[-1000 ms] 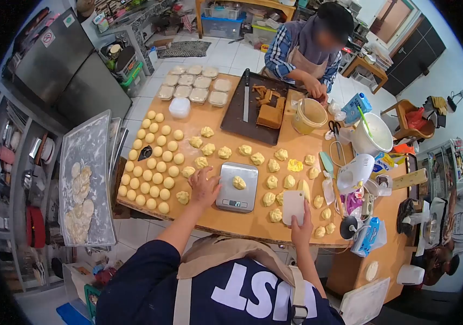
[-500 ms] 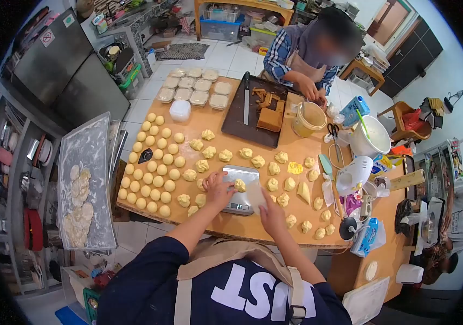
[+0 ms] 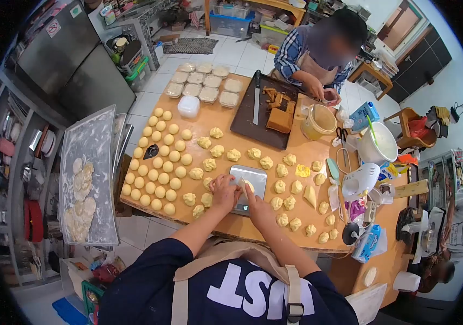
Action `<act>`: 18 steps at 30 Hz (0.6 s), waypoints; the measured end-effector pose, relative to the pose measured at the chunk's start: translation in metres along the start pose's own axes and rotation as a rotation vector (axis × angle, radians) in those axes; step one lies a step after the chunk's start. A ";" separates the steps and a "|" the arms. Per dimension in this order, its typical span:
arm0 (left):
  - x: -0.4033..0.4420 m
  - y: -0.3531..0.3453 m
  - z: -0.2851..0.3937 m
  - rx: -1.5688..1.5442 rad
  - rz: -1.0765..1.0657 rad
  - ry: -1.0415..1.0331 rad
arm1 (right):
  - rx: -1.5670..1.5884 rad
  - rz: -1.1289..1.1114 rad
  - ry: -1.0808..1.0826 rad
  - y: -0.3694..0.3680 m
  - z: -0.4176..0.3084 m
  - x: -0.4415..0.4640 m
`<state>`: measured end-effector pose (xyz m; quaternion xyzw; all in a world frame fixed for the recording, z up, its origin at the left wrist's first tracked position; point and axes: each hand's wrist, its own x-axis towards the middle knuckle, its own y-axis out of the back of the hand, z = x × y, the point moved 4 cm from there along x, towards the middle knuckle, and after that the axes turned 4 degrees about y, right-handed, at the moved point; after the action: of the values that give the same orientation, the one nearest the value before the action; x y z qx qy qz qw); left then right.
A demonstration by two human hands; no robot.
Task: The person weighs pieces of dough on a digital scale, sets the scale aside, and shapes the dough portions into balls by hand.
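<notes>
Both my hands meet over the digital scale [image 3: 257, 183] near the table's front edge. My left hand [image 3: 224, 193] has its fingers drawn together at the scale's left side; what they hold is too small to make out. In my right hand [image 3: 260, 210] is the pale flat scraper [image 3: 246, 185], its blade close to my left fingertips. Dough on the scale is mostly hidden by the hands and scraper. Rough dough lumps [image 3: 233, 155] lie around the scale. Smooth round dough balls [image 3: 157, 162] stand in rows at the left.
Across the table [image 3: 199, 120] a person in a checked shirt works with both hands. A dark tray [image 3: 242, 122] holds a knife and brown blocks. Lidded containers [image 3: 209, 94] stand at the back left; a tub [image 3: 318, 123], white bucket [image 3: 377, 142] and mixer [image 3: 360, 180] at the right.
My right hand has brought the scraper from the lumps at the right to the scale. My left hand has moved right, onto the scale, and its fingers have closed together.
</notes>
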<state>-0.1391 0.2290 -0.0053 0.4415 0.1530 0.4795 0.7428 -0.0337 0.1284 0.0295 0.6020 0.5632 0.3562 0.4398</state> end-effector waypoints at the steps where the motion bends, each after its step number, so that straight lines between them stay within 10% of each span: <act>1: 0.000 0.001 0.001 0.005 0.007 0.006 | -0.008 0.028 0.011 -0.003 0.002 0.000; 5: -0.004 -0.003 -0.007 -0.007 -0.001 0.051 | 0.160 -0.039 -0.074 -0.001 0.012 0.005; 18: -0.023 0.039 -0.040 -0.154 0.120 0.056 | 0.812 0.744 -0.379 0.070 0.100 -0.120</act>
<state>-0.1986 0.2357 -0.0010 0.3781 0.1098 0.5454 0.7399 0.0708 -0.0015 0.0665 0.9331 0.3167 0.1281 0.1120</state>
